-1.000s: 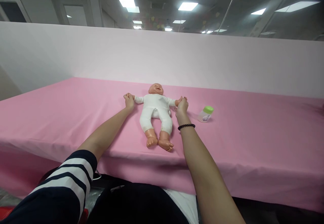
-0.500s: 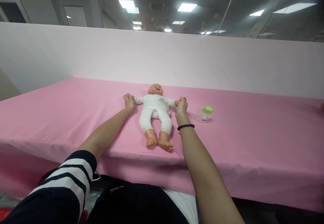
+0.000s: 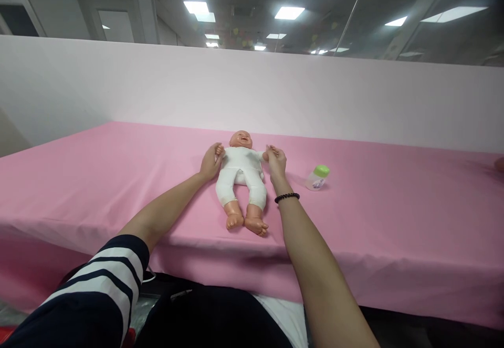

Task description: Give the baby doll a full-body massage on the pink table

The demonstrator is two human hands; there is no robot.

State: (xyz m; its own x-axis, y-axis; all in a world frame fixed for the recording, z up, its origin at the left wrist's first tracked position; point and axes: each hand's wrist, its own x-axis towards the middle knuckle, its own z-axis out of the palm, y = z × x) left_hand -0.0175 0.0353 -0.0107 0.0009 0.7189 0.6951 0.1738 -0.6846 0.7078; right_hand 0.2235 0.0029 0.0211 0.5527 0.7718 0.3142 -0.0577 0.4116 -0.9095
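Note:
A baby doll [image 3: 242,167] in a white suit lies on its back on the pink cloth, head toward the wall and bare feet toward me. My left hand [image 3: 212,160] is closed on the doll's hand at the left side of its chest. On the other side, my right hand [image 3: 276,160], with a black beaded band at the wrist, pinches the doll's other hand near its shoulder. Both doll arms look bent, drawn in toward the body.
A clear bottle with a green cap [image 3: 318,178] stands on the pink-covered table [image 3: 394,206], right of my right hand. Behind the table rises a white partition [image 3: 275,93]. Something skin-coloured shows at the far right edge.
Both my hands have moved inward toward the doll's chest, bringing its arms from stretched out sideways to bent. The doll's body and the bottle stay in place.

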